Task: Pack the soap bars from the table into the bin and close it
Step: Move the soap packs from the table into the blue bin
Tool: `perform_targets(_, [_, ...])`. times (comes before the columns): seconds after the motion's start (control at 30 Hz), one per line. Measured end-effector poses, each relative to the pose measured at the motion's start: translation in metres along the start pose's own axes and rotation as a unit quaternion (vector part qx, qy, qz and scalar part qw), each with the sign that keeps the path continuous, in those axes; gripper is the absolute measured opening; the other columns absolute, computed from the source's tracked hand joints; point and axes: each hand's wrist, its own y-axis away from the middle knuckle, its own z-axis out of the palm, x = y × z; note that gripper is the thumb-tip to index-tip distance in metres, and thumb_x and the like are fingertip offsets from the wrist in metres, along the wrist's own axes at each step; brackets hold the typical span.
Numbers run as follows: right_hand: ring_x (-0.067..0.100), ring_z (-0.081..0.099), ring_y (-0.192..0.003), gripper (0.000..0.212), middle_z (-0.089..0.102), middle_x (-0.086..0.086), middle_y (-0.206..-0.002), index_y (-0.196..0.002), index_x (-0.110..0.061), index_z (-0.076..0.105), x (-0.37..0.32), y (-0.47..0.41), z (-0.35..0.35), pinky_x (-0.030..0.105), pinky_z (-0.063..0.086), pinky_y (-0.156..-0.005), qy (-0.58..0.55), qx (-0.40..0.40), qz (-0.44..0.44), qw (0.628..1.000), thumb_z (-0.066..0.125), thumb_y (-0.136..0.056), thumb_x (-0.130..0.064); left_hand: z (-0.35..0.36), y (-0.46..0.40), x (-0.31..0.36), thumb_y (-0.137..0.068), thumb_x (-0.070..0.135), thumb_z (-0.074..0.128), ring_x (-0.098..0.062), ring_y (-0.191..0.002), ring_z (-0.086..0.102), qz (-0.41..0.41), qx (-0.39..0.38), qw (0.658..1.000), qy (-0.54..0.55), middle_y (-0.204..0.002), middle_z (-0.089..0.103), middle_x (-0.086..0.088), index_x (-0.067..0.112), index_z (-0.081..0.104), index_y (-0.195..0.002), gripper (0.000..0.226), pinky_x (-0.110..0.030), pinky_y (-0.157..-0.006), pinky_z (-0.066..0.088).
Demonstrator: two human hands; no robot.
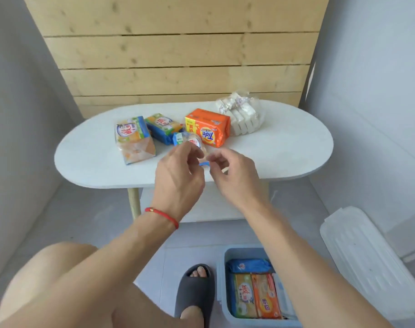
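Both hands meet over the white oval surface [284, 143]: the left hand [178, 176] and right hand [235, 176] each pinch a small blue-and-clear wrapped soap bar [190, 143] with fingers clamped on it. Four more soap packs lie behind. The open grey-blue plastic bin [222, 263] sits on the floor below, partly filled.

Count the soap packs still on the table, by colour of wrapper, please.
Orange Tide pack: 1
Blue-and-yellow packs: 3, one at the hands
White bars in clear bag: 1 bag
Total: 5
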Motion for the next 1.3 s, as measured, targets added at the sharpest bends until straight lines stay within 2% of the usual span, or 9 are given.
perform_targets(0.1, [0.019, 0.049, -0.132, 0.048, 0.053, -0.004, -0.143, -0.140, -0.027, 0.052, -0.004, -0.030, 0.018, 0.042, 0.048, -0.100, 0.118, -0.128, -0.052, 0.983, 0.062, -0.093, -0.027, -0.014, -0.040, -0.003, -0.076, -0.002, 0.052, -0.028, -0.099, 0.060, -0.031, -0.062, 0.996, -0.059, -0.104, 0.066, -0.009, 0.009, 0.068, -0.101, 0.031, -0.030, -0.082, 0.044])
perform_targets(0.23, [0.027, 0.058, -0.119, 0.047, 0.055, 0.000, -0.135, -0.126, -0.020, 0.056, 0.006, -0.029, 0.043, 0.044, 0.049, -0.090, 0.234, -0.113, -0.059, 0.964, 0.063, -0.089, -0.047, -0.009, -0.052, -0.024, -0.087, 0.007, 0.052, -0.032, -0.122, 0.049, -0.169, -0.216, 0.954, -0.124, -0.134, 0.053, -0.017, 0.010, 0.046, -0.138, 0.051, -0.024, -0.089, 0.033])
perform_targets(0.37, [0.027, 0.061, -0.093, 0.059, 0.058, 0.001, -0.123, -0.108, -0.018, 0.058, 0.017, -0.007, 0.044, 0.041, 0.050, -0.076, 0.273, 0.011, -0.074, 0.959, 0.063, -0.077, -0.069, -0.005, -0.056, -0.029, -0.090, 0.002, 0.052, -0.031, -0.095, 0.068, -0.368, -0.197, 0.901, 0.120, -0.109, 0.066, -0.019, 0.006, 0.049, -0.129, 0.040, -0.046, -0.089, 0.058])
perform_targets(0.47, [0.028, 0.058, -0.091, 0.057, 0.055, 0.003, -0.115, -0.108, -0.018, 0.057, 0.019, 0.003, 0.038, 0.040, 0.049, -0.076, 0.265, 0.039, -0.065, 0.961, 0.070, -0.073, -0.060, -0.006, -0.058, -0.024, -0.092, 0.002, 0.054, -0.028, -0.071, 0.069, -0.424, -0.232, 0.855, 0.189, -0.092, 0.071, -0.023, -0.007, 0.056, -0.122, 0.031, -0.038, -0.069, 0.062])
perform_targets(0.83, [0.003, 0.057, -0.104, 0.052, 0.063, -0.007, -0.120, -0.119, -0.021, 0.061, 0.049, 0.036, -0.046, 0.006, 0.042, -0.086, 0.041, -0.023, -0.024, 0.999, 0.083, -0.072, -0.021, 0.009, -0.049, -0.011, -0.095, 0.017, 0.062, -0.031, -0.064, 0.069, -0.370, -0.335, 0.861, 0.093, -0.086, 0.063, -0.019, -0.009, 0.049, -0.116, 0.035, -0.045, -0.070, 0.064])
perform_targets(0.97, [0.005, 0.058, -0.097, 0.043, 0.066, -0.006, -0.117, -0.112, -0.019, 0.067, 0.043, 0.012, -0.047, 0.007, 0.042, -0.086, 0.045, 0.011, -0.022, 0.999, 0.082, -0.072, -0.017, 0.019, -0.065, -0.001, -0.094, 0.014, 0.063, -0.030, -0.063, 0.067, -0.380, -0.288, 0.866, 0.150, -0.090, 0.059, -0.021, -0.010, 0.054, -0.117, 0.035, -0.041, -0.063, 0.064])
perform_targets(1.07, [0.013, 0.064, -0.091, 0.034, 0.072, -0.006, -0.107, -0.104, -0.027, 0.072, 0.038, -0.001, -0.063, 0.029, 0.052, -0.088, -0.004, -0.011, 0.026, 1.000, 0.083, -0.072, -0.022, 0.033, -0.066, 0.009, -0.094, 0.025, 0.060, -0.030, -0.064, 0.066, -0.361, -0.275, 0.889, 0.067, -0.091, 0.058, -0.018, -0.003, 0.054, -0.113, 0.034, -0.047, -0.077, 0.063])
perform_targets(1.17, [0.023, 0.069, -0.085, 0.031, 0.076, 0.000, -0.103, -0.102, -0.026, 0.075, 0.051, 0.003, -0.102, 0.044, 0.057, -0.086, -0.073, -0.078, 0.091, 0.990, 0.083, -0.072, -0.027, 0.042, -0.053, 0.024, -0.094, 0.043, 0.052, -0.031, -0.072, 0.072, -0.261, -0.333, 0.902, -0.091, -0.099, 0.063, -0.019, 0.003, 0.060, -0.105, 0.042, -0.040, -0.074, 0.059])
perform_targets(1.3, [0.022, 0.071, -0.100, 0.029, 0.074, 0.015, -0.113, -0.107, -0.008, 0.074, 0.087, 0.030, -0.157, 0.032, 0.059, -0.089, -0.242, -0.153, 0.181, 0.941, 0.076, -0.081, -0.019, 0.054, 0.006, 0.045, -0.091, 0.047, 0.058, -0.027, -0.093, 0.054, -0.024, -0.297, 0.949, -0.102, -0.104, 0.055, -0.009, 0.021, 0.055, -0.110, 0.033, -0.030, -0.070, 0.035])
